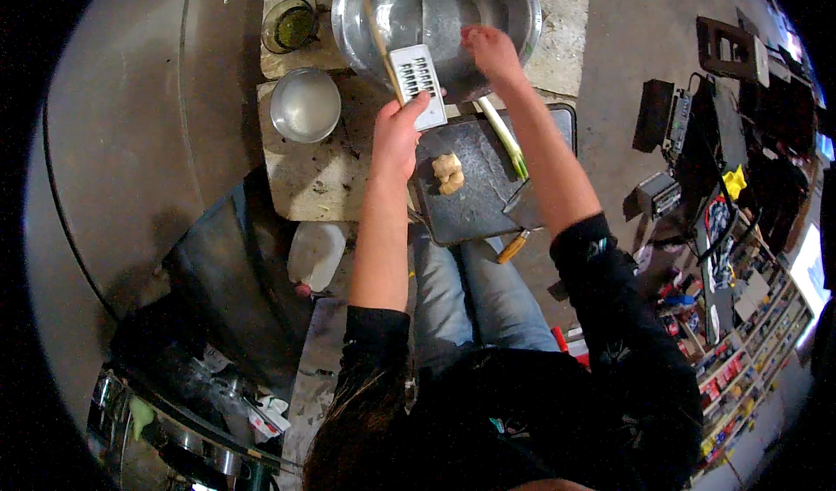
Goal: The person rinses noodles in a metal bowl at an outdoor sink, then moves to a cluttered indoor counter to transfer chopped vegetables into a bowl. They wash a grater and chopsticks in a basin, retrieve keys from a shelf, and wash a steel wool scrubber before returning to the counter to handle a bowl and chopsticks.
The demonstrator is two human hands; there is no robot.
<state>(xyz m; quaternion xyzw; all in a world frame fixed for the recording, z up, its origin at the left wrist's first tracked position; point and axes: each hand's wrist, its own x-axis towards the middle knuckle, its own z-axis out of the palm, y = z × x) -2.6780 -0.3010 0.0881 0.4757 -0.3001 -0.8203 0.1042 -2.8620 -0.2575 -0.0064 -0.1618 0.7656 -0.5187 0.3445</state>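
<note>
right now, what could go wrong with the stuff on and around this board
The knife has its handle jutting past the near edge of the dark board, toward the person's legs; a bump might knock it down.

The left hand has its thumb close to the rough holes of the grater, so a slip could scrape it.

That same hand also grips a wooden stick, so its hold may be less steady.

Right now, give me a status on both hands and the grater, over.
Left hand gripping white grater and wooden stick. Right hand over metal bowl, grip unclear. Ginger on cutting board; nothing visibly blocking either hand.
</note>
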